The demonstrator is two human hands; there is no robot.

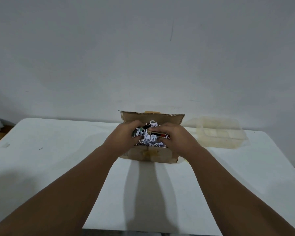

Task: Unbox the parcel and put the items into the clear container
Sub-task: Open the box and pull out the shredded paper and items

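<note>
Both hands [124, 136] [174, 137] in the open box [150, 155], long axis left-right

No text, label, brand or number can be read anywhere. The shredded paper [149, 138] between the left hand [126, 136] and right hand [175, 138] carries dark printed marks, too small and blurred to read; the cardboard box [152, 155] shows no legible print.
</note>
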